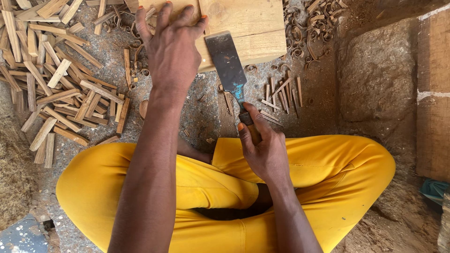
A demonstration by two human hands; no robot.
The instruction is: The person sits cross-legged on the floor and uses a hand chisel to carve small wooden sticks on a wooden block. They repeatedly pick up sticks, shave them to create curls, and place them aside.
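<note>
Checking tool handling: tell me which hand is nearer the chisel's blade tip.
Left. The left hand lies on the wooden block beside the blade tip; the right hand grips the handle, farther back.

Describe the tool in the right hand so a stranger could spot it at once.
Start at the pale wooden block at the top, where the left hand rests. Leaning against its front edge is a wide chisel, gripped by the right hand. Its broad, dark metal blade stands out among the wood sticks.

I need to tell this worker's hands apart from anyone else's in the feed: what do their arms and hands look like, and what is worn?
Both arms are bare: no sleeves, gloves, watch or rings visible. The left hand and right hand have orange-painted fingernails. Bright yellow trousers cover the crossed legs below them.
</note>
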